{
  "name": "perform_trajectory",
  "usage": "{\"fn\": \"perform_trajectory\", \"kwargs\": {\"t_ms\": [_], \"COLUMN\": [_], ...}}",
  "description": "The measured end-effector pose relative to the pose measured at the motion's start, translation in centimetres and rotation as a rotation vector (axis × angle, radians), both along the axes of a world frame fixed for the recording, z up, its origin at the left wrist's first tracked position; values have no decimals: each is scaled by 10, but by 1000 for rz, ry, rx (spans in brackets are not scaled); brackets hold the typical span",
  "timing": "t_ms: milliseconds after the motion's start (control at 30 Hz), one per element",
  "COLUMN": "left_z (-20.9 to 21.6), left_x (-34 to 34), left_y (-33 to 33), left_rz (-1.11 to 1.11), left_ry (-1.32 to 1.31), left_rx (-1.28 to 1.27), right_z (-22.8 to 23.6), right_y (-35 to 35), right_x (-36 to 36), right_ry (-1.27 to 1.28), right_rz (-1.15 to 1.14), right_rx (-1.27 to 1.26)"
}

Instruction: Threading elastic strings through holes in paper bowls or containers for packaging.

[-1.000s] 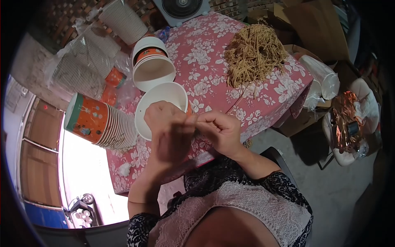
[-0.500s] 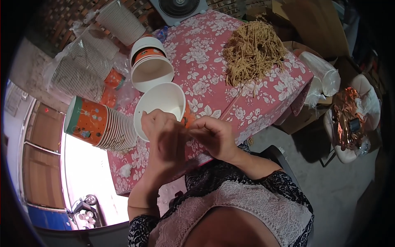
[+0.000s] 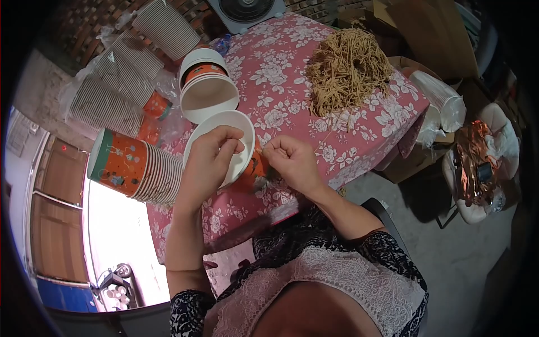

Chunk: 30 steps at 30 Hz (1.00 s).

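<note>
A paper bucket (image 3: 251, 175), white inside and orange outside, lies tipped on the table with its mouth facing left and up. My left hand (image 3: 209, 160) is over its mouth, thumb and forefinger bent towards each other as in a pinch. To the right of the bucket, close to its orange side, is my right hand (image 3: 293, 164), its fingers curled and pressed to the thumb. Anything between either hand's fingertips is too thin or hidden to make out. A heap of tan cords (image 3: 351, 73) rests farther back on the table, some ends trailing towards me.
A pink flowered cloth (image 3: 275, 118) covers the table. Nested orange buckets (image 3: 129, 163) lie at left; plastic-wrapped bucket stacks (image 3: 106, 106) stand behind. More white buckets (image 3: 209, 96) lie beyond mine. A fan (image 3: 247, 11) is at the back, cardboard boxes (image 3: 432, 33) and a chair (image 3: 477, 210) at right.
My hands have moved apart: the left went up and left across the bucket's mouth, the right slightly up. More of the bucket's orange side shows between them.
</note>
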<state>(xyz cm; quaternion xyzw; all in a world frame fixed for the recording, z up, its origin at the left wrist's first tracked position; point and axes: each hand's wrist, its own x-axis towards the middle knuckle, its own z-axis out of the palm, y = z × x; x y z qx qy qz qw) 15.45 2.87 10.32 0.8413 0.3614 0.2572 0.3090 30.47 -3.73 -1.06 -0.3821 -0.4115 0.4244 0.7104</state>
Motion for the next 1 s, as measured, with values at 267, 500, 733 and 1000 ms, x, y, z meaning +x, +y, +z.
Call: {"fn": "perform_trajectory", "kwargs": {"t_ms": [267, 500, 733, 1000], "left_z": [3, 3, 1, 1], "left_x": [3, 2, 2, 1], "left_y": [5, 3, 2, 4], "left_rz": [-124, -120, -128, -151], "left_ry": [109, 79, 95, 84], "left_rx": [-247, -323, -325, -386], "right_z": [-2, 3, 3, -1], "right_y": [6, 3, 5, 11], "right_x": [6, 8, 8, 6], "right_ry": [15, 47, 19, 18], "right_rz": [66, 114, 137, 146], "right_rx": [-1, -16, -15, 6]}}
